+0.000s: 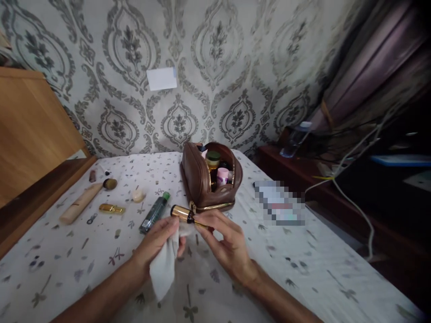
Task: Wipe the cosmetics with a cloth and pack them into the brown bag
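Observation:
My left hand (158,237) is closed on a white cloth (164,269), which hangs down below the fingers. Its fingertips also meet a gold cosmetic tube (182,213) with black bands. At the tube's right end, my right hand (227,240) pinches the narrower part; its exact kind is unclear. Just beyond the hands, a brown makeup bag (198,175) stands unzipped, with a dark-green-lidded jar (213,158) and a pink-capped container (222,176) inside. A dark bottle with a green cap (155,213) lies beside my left hand.
To the left lie a gold lipstick-like tube (112,208), a beige tube (81,204), a makeup brush (110,183) and a small round pot (138,195). A pixelated flat object (281,202) lies right. Beyond the bed's right edge are a clear bottle (296,140) and white cables (370,224).

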The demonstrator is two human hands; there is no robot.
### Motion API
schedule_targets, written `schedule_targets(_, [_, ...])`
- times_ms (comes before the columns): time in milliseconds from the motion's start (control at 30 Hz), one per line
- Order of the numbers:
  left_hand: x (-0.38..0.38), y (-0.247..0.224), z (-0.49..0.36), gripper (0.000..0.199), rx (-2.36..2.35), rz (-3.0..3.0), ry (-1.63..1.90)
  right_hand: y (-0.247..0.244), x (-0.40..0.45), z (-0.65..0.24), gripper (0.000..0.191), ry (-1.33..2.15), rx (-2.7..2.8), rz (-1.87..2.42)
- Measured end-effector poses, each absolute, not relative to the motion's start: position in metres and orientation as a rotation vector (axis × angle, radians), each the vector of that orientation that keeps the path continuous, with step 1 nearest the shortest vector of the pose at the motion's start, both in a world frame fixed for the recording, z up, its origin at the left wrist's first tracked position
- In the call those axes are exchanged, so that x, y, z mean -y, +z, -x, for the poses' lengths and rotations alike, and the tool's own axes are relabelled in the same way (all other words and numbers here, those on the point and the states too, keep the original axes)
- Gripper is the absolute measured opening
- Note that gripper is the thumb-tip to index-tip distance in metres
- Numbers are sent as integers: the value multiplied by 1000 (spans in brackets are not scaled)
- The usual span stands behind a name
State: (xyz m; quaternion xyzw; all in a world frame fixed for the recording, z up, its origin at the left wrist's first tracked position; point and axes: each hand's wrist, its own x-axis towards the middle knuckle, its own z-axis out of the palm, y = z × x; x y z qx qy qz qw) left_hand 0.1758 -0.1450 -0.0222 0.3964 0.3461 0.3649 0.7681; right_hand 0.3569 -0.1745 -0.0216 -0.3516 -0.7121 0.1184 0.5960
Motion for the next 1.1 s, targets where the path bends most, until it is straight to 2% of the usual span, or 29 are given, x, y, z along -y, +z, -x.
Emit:
schedule_targets(133, [144,3,-197,51,-780,-1447,631,13,178,-397,21,61,1635,920])
schedule_targets(233, [135,17,-220,65,-803,-2010,598,41,172,-427,16,-51,1544,1135])
schedule_targets(333, [122,16,-239,76,-876,-2309,480,64,156,-446,16,-101,1601,1249])
schedule_targets(433, [111,9,-248,69,-949,-2423,361,78,135,-452,17,-67,1799,1283])
schedule_targets(567, [104,2,-247,56,-954,-2457,313,86,107,-450,11,-17,2011,1296])
schedule_targets(833, [99,-5,-242,55,-901,-2397,329,108,86,-456,11,152,2137,1288])
schedule_targets(1100, [102,3,-244,55,-690,-1546,717,94,121,-460,26,465,1690,1177])
